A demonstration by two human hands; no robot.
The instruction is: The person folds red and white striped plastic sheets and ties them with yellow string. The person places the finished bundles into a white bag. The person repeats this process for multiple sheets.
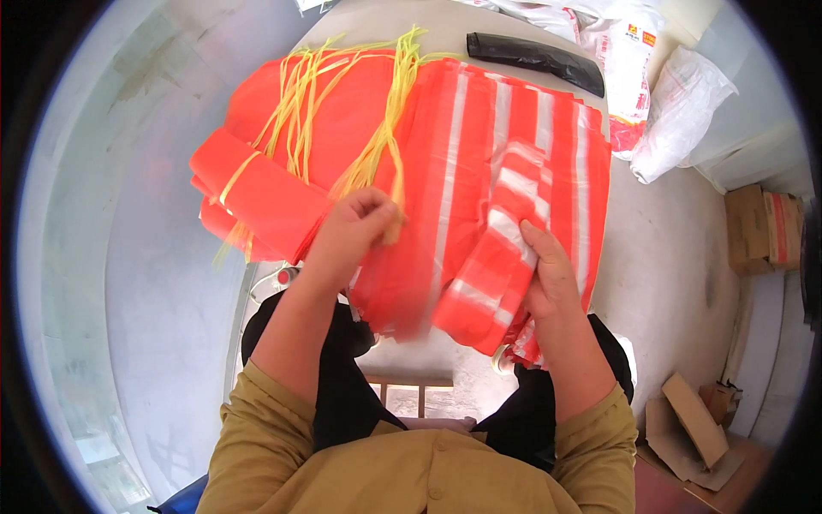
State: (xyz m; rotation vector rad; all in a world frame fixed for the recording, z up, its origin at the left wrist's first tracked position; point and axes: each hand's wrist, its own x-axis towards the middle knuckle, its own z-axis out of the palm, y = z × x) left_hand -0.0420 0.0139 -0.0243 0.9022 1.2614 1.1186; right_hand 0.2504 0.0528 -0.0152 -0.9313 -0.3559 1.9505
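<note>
My left hand (364, 221) is closed in a pinch at the lower end of a bunch of yellow strips (396, 111), with one strip at its fingertips; the fingers are slightly blurred. My right hand (550, 270) grips a folded bundle of red fabric with silver stripes (492, 274), thumb on top. This bundle is tilted above a spread stack of the same striped red sheets (475, 103). To the left, plain red fabric (351, 94) lies under more yellow strips (295, 120). A rolled red bundle (257, 184) there has a yellow strip tied round it.
The fabric covers most of a pale table (360, 26). A black rolled plastic piece (535, 60) lies at its far edge. White sacks (629, 77) stand beyond at the right. Cardboard boxes (749, 231) and flattened cardboard (685, 433) are on the right side.
</note>
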